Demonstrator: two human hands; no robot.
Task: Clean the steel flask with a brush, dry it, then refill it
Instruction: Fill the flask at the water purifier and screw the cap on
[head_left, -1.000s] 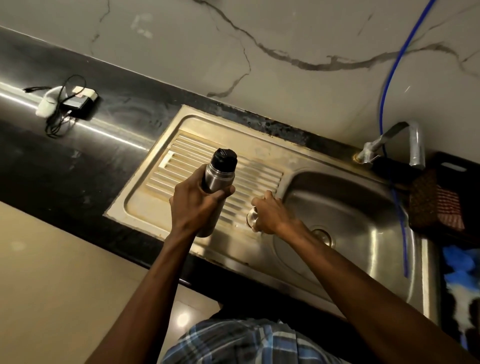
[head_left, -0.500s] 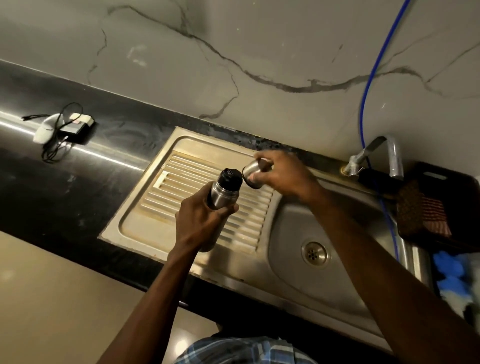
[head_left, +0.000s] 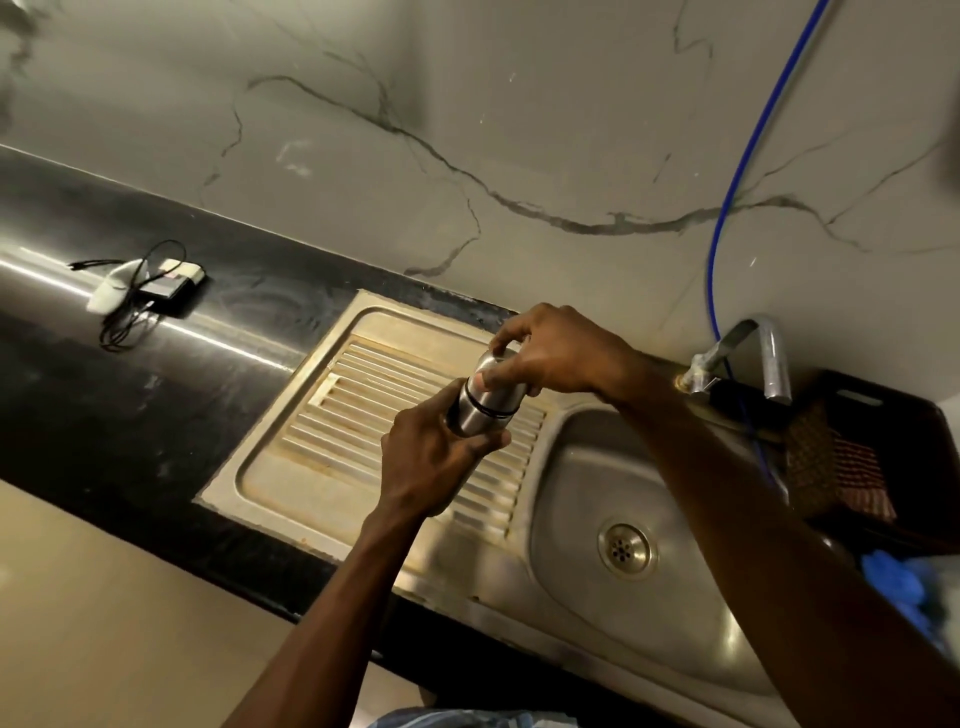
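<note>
While my left hand (head_left: 434, 457) wraps its fingers (head_left: 488, 442) tight round the body of the steel flask (head_left: 475, 415), I hold it tilted above the ribbed drainboard (head_left: 363, 415) of the sink (head_left: 571, 467). My right hand (head_left: 550, 353) sits on top, fingers curled closed on the steel cap (head_left: 493, 371), which meets the flask's neck.

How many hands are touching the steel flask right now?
2. The left hand grips the body of the steel flask from below, over the drainboard. The right hand sits on top, fingers wrapped around its cap.
</note>
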